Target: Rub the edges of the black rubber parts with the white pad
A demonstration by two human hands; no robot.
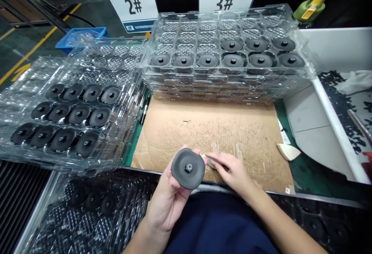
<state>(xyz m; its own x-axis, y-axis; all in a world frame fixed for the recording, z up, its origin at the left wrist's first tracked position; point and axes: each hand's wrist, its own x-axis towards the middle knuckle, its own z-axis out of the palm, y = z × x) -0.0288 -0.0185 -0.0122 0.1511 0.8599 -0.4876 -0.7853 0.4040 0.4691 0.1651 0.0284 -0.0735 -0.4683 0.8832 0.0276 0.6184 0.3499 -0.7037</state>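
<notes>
My left hand (171, 203) is closed around the edge of a black rounded disc (195, 173), its shallow dished face turned up and a small stub at its centre. Just right of the disc, my right hand (231, 170) pinches a small pale, flat piece (209, 162) close to the disc's rim. Its exact kind is hard to make out, and fingers cover part of it. Both hands are above the near edge of a brown cardboard sheet (209, 126).
Stacked clear plastic trays with black discs stand at the back (203, 74) and left (112, 130). Another tray (87, 223) lies lower left. A white bin (334, 130) with black scraps borders the right side. A cream wedge (288, 151) rests on the cardboard's right edge.
</notes>
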